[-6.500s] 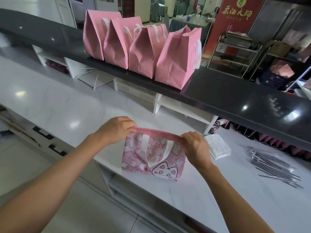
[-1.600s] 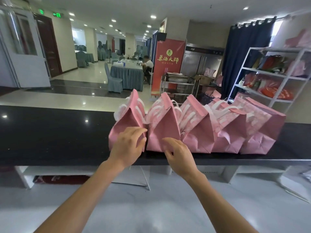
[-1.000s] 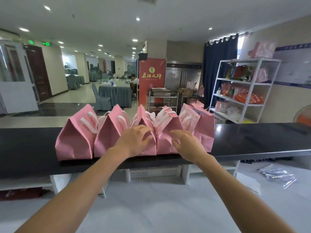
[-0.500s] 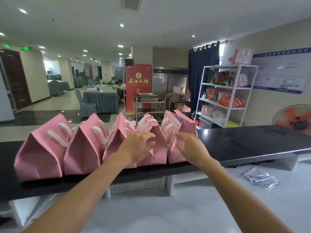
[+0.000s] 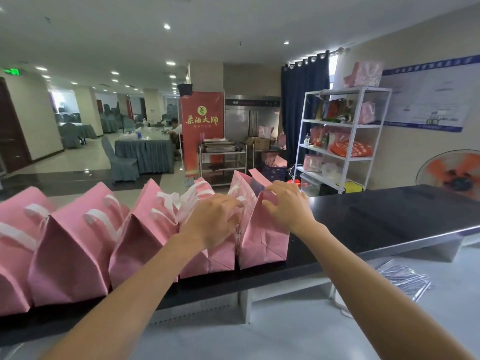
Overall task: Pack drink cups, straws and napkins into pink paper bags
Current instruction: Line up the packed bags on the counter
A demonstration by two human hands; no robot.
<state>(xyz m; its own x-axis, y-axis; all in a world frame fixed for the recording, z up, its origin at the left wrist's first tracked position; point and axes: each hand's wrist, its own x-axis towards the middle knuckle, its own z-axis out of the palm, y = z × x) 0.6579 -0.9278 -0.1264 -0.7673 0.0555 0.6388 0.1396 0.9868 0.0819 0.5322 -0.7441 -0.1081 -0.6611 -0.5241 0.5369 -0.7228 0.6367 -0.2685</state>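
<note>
Several pink paper bags with white handles stand in a row on the black upper counter (image 5: 376, 219). The rightmost pink bag (image 5: 262, 240) stands at the row's end, and its top edge lies under my right hand (image 5: 288, 203), whose spread fingers rest over it. My left hand (image 5: 213, 220) touches the upper side of the neighbouring pink bag (image 5: 220, 258) with loosely bent fingers. A pile of wrapped straws (image 5: 405, 279) lies on the white lower counter (image 5: 285, 331) at the right. No cups or napkins are in view.
Right of the bags the black counter runs on to the frame edge. Behind it stand a white shelf rack (image 5: 342, 136) holding bags, a metal trolley (image 5: 223, 157), a red banner (image 5: 202, 131) and an orange fan (image 5: 454, 175).
Both hands have moved right along the row of bags, from the middle bags to the last two. The view has swung right, bringing the fan and more bare counter into sight.
</note>
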